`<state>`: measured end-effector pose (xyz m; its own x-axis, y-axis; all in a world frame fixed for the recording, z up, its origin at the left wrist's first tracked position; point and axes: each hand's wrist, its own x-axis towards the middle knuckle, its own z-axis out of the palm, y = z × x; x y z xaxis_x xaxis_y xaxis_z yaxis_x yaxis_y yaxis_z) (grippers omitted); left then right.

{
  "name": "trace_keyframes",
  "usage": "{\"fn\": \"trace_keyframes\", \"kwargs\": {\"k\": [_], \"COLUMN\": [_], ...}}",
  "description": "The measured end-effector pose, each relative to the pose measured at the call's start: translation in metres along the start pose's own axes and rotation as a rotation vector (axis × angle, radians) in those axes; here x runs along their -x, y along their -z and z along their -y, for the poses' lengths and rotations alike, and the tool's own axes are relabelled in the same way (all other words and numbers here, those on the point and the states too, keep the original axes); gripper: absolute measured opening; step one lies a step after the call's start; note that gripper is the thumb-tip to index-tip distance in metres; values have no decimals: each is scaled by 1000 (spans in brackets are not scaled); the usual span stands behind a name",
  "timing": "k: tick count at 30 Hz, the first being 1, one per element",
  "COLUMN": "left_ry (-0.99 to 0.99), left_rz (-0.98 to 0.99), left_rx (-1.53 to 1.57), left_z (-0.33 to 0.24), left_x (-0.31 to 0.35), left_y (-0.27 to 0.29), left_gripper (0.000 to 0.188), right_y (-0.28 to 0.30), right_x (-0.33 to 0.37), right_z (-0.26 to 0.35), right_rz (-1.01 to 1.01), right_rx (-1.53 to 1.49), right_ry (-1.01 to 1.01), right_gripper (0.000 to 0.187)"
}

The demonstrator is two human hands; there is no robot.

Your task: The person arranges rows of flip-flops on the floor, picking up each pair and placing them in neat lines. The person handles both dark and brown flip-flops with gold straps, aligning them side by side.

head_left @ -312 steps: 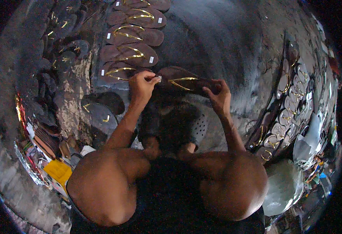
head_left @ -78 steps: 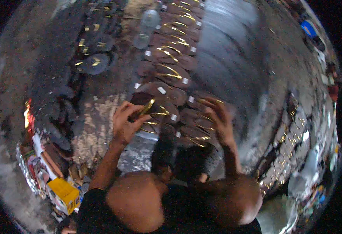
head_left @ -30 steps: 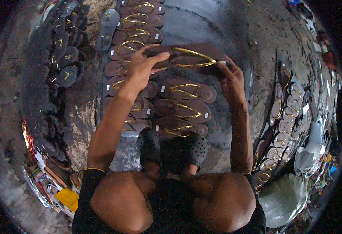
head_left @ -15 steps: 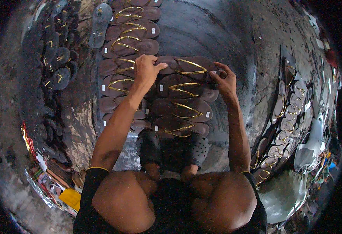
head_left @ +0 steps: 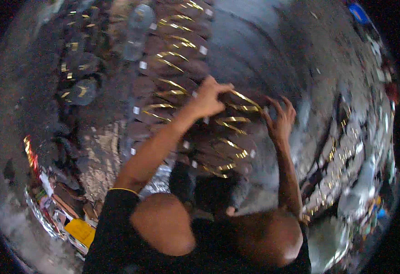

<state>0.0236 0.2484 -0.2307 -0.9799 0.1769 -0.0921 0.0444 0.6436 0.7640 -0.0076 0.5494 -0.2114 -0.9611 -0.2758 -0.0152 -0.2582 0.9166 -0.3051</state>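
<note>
The view is blurred by motion. A brown flip-flop (head_left: 244, 101) with a gold V-shaped strap lies crosswise at the far end of the right-hand row, between my two hands. My left hand (head_left: 210, 97) has its thumb and forefinger on the flip-flop's left end. At its right end, my right hand (head_left: 280, 119) grips the edge with thumb and forefinger, its other fingers raised. Nearer my feet, further gold-strapped brown flip-flops (head_left: 229, 148) continue this row. A longer row of matching flip-flops (head_left: 172, 68) runs alongside on the left; my left forearm crosses over part of it.
Darker flip-flops (head_left: 83, 91) are heaped at the far left, near a lone grey sole (head_left: 140, 27). On the right lies another batch of gold-strapped flip-flops (head_left: 341, 155) beside a clear plastic bag (head_left: 330, 239). A yellow piece (head_left: 80, 232) sits among scraps at lower left.
The whole scene has shifted right and down in the picture as the view moved. Both hands remain at the ends of the same flip-flop.
</note>
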Motion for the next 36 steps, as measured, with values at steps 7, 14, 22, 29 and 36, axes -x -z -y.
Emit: {"fn": "trace_keyframes", "kwargs": {"k": [7, 14, 22, 29, 36], "left_ry": [95, 25, 169, 235, 436], "left_rz": [-297, -609, -857, -943, -559], "left_rx": [58, 172, -531, -558, -644], "left_z": [-25, -25, 105, 162, 231], "left_x": [8, 60, 188, 104, 131], "left_y": [-27, 68, 288, 374, 496], "left_gripper": [57, 63, 53, 53, 58], "right_y": [-36, -10, -12, 29, 1], "right_x": [8, 39, 174, 139, 160], "right_z": [14, -43, -75, 12, 4], "right_rz": [198, -136, -257, -138, -46], "right_rx": [136, -121, -627, -838, -886], "right_ry": [40, 22, -435, -374, -505], "right_gripper": [77, 70, 55, 54, 54]}}
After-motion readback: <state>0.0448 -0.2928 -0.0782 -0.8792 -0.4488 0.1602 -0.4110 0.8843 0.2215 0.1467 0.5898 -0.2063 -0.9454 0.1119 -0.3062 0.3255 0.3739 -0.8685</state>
